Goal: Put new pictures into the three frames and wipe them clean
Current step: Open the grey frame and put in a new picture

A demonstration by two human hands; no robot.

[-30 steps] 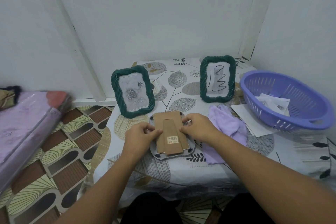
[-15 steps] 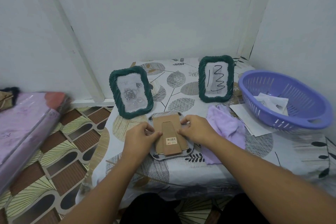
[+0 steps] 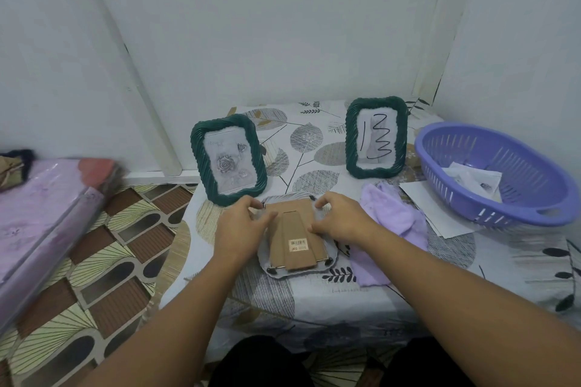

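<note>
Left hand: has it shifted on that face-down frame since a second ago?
Yes. The left hand has slid toward the frame's far corner, nearer the rose frame, thumb still on the brown backing.

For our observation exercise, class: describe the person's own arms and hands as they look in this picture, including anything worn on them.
Both forearms are bare from the bottom edge of the picture to the wrists: no sleeve shows. The left hand and the right hand wear no gloves, and no watch, bracelet or ring is visible. The fingernails look short and unpainted, though they are small in this view.
</note>
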